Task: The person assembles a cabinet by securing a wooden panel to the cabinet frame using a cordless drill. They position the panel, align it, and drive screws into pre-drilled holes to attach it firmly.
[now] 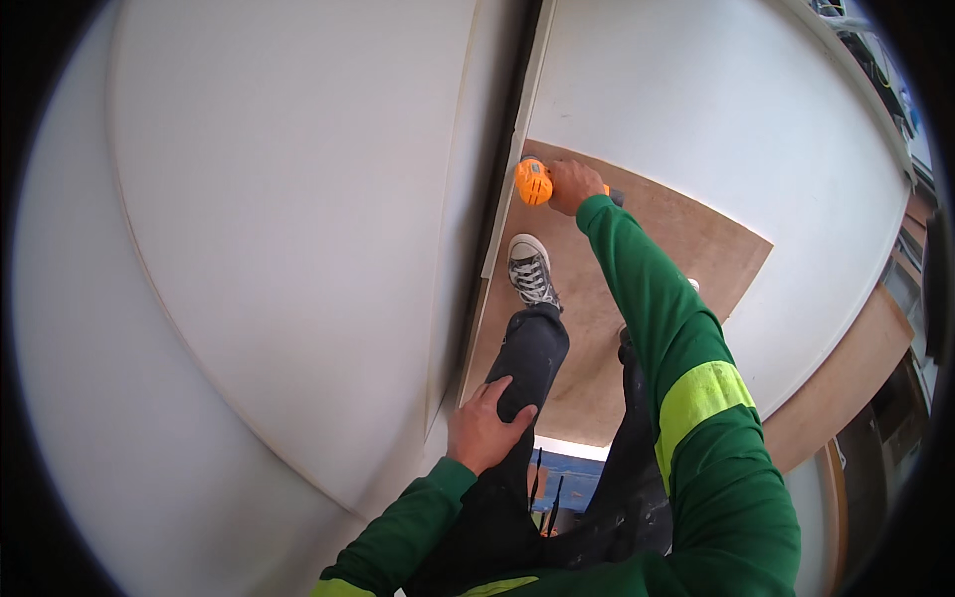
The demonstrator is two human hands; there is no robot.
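Note:
My right hand is wrapped round the handle of an orange cordless drill, out at the far end of my stretched arm. The drill's body is at the edge of the brown board, close by the dark gap on its left; its front tip is hard to make out. A dark part shows on the other side of my hand. Lower down, my left hand lies on my left knee in dark trousers, thumb and fingers apart and holding nothing.
A large white panel rises along the left, with a narrow dark gap beside it. Another white surface extends beyond the brown board. My sneaker stands on the board. Wooden sheets and clutter line the right edge.

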